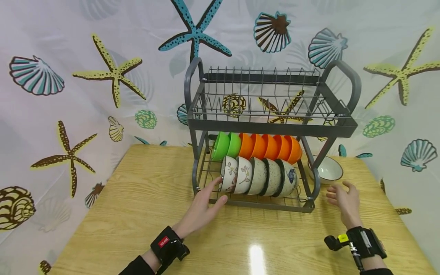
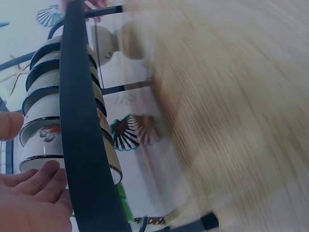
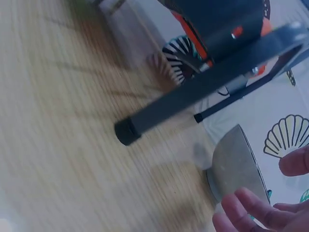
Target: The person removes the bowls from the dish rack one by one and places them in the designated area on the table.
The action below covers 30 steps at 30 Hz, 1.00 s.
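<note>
My left hand (image 1: 203,214) is at the left end of the front row in a two-tier dish rack, fingers extended. Its fingertips are at the rim of the end floral bowl (image 1: 228,175), seemingly touching it. Beside that bowl another floral bowl (image 1: 243,175), speckled bowls (image 1: 258,176) and a blue-patterned bowl (image 1: 289,178) stand on edge. At the right, my right hand (image 1: 346,200) holds nothing, its fingers loosely bent and spread. Just beyond it a white bowl (image 1: 329,169) sits upright on the table; the right wrist view shows this bowl's side (image 3: 237,166) close to the fingers.
The dark metal dish rack (image 1: 271,127) stands on a wooden table (image 1: 154,179). Behind the front row, two green bowls (image 1: 221,147) and several orange bowls (image 1: 259,147) stand on edge. Its upper tier and side posts rise above the bowls. A patterned curtain (image 1: 137,30) hangs behind.
</note>
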Tool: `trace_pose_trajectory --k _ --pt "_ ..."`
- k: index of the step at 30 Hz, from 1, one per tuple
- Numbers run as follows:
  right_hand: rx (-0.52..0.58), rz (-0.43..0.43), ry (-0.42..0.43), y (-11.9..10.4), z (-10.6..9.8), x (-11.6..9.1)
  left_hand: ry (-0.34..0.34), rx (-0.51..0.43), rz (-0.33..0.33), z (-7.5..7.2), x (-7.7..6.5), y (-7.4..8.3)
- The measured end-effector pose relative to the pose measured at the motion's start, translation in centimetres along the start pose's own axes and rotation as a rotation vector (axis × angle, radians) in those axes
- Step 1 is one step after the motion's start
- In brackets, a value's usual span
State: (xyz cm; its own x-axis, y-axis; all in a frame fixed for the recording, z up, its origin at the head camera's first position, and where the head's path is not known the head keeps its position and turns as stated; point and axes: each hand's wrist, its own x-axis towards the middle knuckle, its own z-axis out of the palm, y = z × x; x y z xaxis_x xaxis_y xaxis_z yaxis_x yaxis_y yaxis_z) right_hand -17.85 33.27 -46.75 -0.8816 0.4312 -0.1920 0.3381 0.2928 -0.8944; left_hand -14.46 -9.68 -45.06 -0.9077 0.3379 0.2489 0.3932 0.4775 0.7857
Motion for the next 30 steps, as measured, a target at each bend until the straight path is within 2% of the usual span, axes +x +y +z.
trace_pose_trajectory --k 6,9,13,18,23,30 --pt "-0.013 -0.03 -0.031 0.4 0.7 -2.7 0.078 -0.177 -0.033 0.5 1.3 -0.2" --pt "-0.038 -0.061 -0.044 0.6 0.9 -3.9 0.086 -0.277 -0.077 0.6 1.8 0.1" --pt "-0.066 -0.089 -0.051 0.8 1.1 -5.1 0.085 -0.358 -0.124 0.7 2.4 0.6" --pt "-0.062 -0.11 -0.08 0.9 1.4 -6.1 0.125 -0.383 -0.17 1.0 3.1 1.0" --pt "-0.038 -0.134 -0.095 0.7 1.7 -6.7 0.171 -0.362 -0.197 1.2 3.5 0.9" --pt "-0.034 -0.169 -0.075 -0.1 2.0 -7.4 0.18 -0.307 -0.171 1.1 3.8 0.9"
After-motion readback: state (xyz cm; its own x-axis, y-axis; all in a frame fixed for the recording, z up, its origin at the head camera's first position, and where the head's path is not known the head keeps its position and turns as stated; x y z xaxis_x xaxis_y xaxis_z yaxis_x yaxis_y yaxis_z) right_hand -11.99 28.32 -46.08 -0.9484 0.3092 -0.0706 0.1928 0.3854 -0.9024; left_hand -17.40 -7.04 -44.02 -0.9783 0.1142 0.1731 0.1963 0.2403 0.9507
